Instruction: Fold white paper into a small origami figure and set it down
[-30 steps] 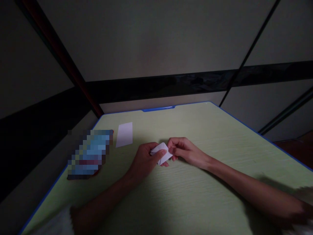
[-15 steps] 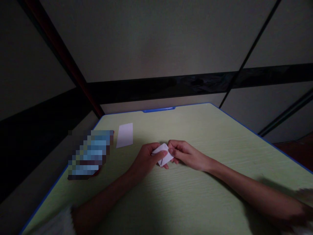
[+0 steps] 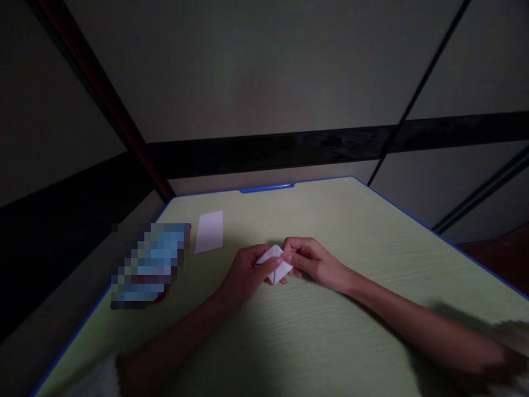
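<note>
A small folded piece of white paper (image 3: 274, 273) is held between my two hands over the middle of the table. It has a diamond-like outline, with a crease or flap edge running down its face. My left hand (image 3: 252, 266) grips its left side, thumb lying across the top and fingers underneath. On the right side, my right hand (image 3: 308, 261) pinches the paper's edge between thumb and curled fingers. The paper's underside and some fingertips are hidden.
A flat white sheet of paper (image 3: 209, 231) lies on the pale green table (image 3: 355, 220), left of my hands. Beyond it, at the left edge, rests a pixelated item (image 3: 152, 264) with a reddish border. Cabinet panels (image 3: 264, 82) stand behind the table's blue edge.
My thumbs have shifted slightly on the folded paper, and its front flap edge now lies nearer the middle. The camera view has moved a little.
</note>
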`<state>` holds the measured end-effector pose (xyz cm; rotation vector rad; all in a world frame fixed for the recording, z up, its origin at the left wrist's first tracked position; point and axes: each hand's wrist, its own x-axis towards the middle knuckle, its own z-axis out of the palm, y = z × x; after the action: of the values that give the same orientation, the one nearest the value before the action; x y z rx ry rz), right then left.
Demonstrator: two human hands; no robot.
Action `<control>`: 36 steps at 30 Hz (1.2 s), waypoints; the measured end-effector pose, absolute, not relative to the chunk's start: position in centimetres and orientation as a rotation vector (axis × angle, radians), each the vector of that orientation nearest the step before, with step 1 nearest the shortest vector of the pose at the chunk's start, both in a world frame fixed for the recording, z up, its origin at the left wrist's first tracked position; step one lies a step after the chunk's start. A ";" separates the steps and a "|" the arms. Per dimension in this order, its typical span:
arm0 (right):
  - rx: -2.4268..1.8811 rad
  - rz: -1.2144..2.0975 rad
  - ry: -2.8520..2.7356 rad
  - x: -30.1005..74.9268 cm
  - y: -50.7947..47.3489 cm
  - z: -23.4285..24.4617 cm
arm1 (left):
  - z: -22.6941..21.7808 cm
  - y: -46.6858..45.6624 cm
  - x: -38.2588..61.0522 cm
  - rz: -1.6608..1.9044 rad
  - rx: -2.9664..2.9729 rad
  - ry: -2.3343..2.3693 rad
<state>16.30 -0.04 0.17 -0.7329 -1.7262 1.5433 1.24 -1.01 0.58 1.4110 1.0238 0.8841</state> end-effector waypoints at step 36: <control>-0.774 1.026 -1.917 16.6 -0.2 0.5 | -1.2 -0.2 0.5 1.071 1.227 1.044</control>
<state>16.56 -0.19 0.46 -0.7739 -1.9168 1.0261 0.46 -0.24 -1.20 1.2270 1.0444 1.0714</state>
